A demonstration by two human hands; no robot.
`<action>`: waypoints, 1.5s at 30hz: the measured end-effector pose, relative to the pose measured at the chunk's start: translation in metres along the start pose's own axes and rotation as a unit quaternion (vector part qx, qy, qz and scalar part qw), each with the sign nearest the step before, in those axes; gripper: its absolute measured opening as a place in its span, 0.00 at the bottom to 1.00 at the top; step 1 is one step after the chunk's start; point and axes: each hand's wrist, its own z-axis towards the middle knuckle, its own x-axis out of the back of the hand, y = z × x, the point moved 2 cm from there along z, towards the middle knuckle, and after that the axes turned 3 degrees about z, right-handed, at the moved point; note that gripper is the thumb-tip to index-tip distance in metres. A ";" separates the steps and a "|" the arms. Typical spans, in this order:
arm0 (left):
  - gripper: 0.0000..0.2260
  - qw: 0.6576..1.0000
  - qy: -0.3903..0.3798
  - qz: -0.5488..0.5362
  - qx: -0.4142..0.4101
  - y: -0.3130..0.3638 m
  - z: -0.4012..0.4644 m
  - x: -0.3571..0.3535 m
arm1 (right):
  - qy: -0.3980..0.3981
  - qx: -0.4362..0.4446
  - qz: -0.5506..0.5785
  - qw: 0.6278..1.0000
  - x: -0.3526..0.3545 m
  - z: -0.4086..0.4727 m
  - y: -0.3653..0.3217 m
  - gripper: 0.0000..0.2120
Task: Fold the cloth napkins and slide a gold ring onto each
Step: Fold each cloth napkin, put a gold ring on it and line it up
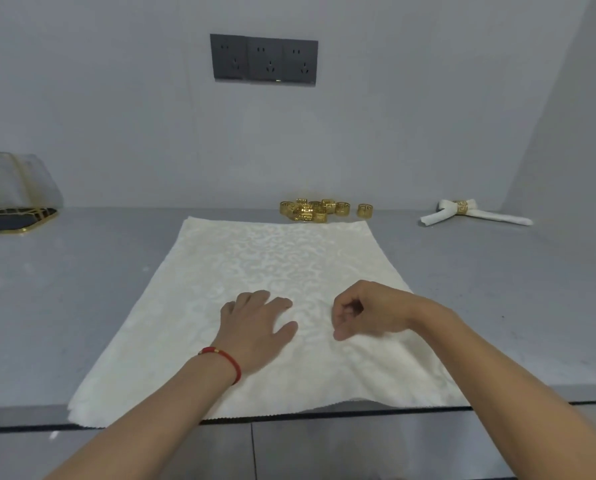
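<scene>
One cream napkin (272,306) lies spread flat on grey counter (64,289), near edge overhanging the front. Left hand (255,327) rests palm down on the cloth, fingers straight and slightly spread; red bracelet (225,362) on that wrist. Right hand (365,310) over the cloth with fingers curled; cannot tell whether it pinches fabric. Pile of gold rings (319,211) just beyond the far edge. Finished napkin (469,213) with ring on, far right. Wall sockets (264,59) above.

Rings (319,211) behind napkin (255,271) — finished napkin (469,213) right.
</scene>
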 end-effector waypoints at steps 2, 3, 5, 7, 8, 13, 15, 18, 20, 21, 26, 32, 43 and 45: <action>0.19 1.000 -0.003 -0.013 0.005 0.001 0.000 0.001 | 0.008 0.007 0.012 1.000 0.000 0.001 0.002 0.07; 0.18 1.000 -0.007 -0.023 0.006 0.002 -0.001 0.002 | 0.011 0.009 0.014 1.000 0.000 0.001 0.002 0.06; 0.15 0.998 0.006 -0.055 -0.009 0.007 -0.003 0.005 | 0.018 0.011 0.022 1.000 0.001 0.001 0.003 0.05; 0.12 0.991 0.057 -0.101 -0.060 0.017 -0.010 0.013 | 0.022 0.013 0.050 0.998 0.003 -0.001 0.004 0.05; 0.14 0.987 0.066 -0.108 -0.094 0.025 -0.015 0.018 | 0.027 0.013 0.063 0.998 0.003 -0.002 0.004 0.05; 0.32 0.982 0.014 0.095 -0.166 0.061 -0.036 0.026 | 0.106 0.017 0.047 0.993 0.008 0.002 0.000 0.12; 0.30 0.974 0.077 0.150 -0.151 0.060 -0.032 0.028 | 0.149 0.036 -0.013 0.988 0.008 0.003 -0.003 0.12; 0.25 0.984 0.099 0.110 -0.100 0.048 -0.021 0.035 | 0.154 0.048 -0.052 0.986 0.011 -0.005 -0.001 0.07; 0.20 0.990 0.116 0.042 -0.063 0.038 -0.016 0.043 | 0.109 0.034 -0.077 0.990 0.016 -0.016 0.006 0.14; 0.18 0.991 0.126 0.010 -0.050 0.031 -0.014 0.045 | 0.091 0.023 -0.094 0.991 0.019 -0.021 0.012 0.21; 0.07 0.991 0.108 -0.028 -0.071 0.015 -0.012 0.041 | 0.215 0.028 -0.129 0.968 0.027 -0.025 0.047 0.03; 0.11 0.986 0.082 0.059 -0.131 0.014 -0.008 0.038 | 0.278 0.053 -0.202 0.938 0.034 -0.066 0.040 0.13; 0.15 0.988 -0.037 -0.035 -0.143 -0.022 -0.025 0.057 | 0.105 -0.015 -0.102 0.989 -0.017 -0.108 -0.019 0.25; 0.15 0.989 -0.036 -0.080 -0.123 -0.025 -0.030 0.062 | 0.084 -0.012 -0.148 0.985 -0.018 -0.109 -0.023 0.42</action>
